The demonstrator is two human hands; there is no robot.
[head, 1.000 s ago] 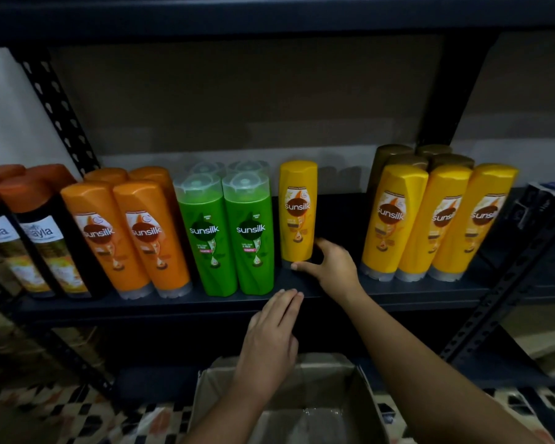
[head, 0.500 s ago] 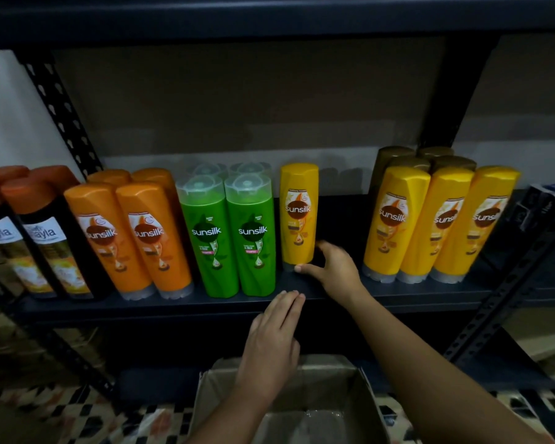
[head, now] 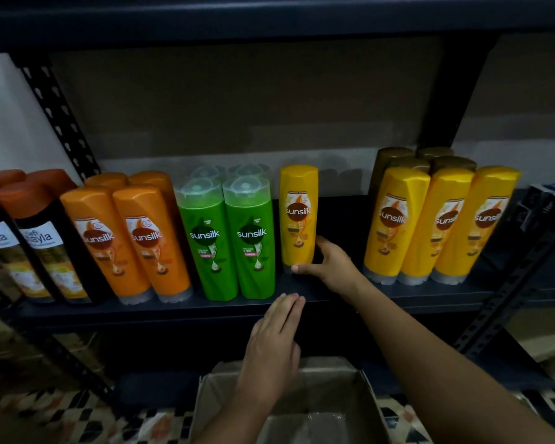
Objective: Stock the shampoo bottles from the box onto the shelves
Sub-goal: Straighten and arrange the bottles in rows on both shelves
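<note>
A single yellow Sunsilk bottle (head: 298, 216) stands upright on the dark shelf (head: 334, 298), just right of two green Sunsilk bottles (head: 231, 238). My right hand (head: 330, 267) holds its base, thumb across the front bottom and fingers round its right side. My left hand (head: 273, 344) lies flat with straight fingers, its tips touching the shelf's front edge, above the cardboard box (head: 362, 382). Part of the box is hidden by my left arm; in the part I can see there is only something like clear plastic.
The same shelf holds black-and-orange bottles (head: 42, 248) at the far left, orange Sunsilk bottles (head: 125, 241), and a yellow Sunsilk group (head: 436, 222) at the right with darker ones behind. A gap lies between the single yellow bottle and that group. Perforated uprights (head: 58, 113) frame the shelf.
</note>
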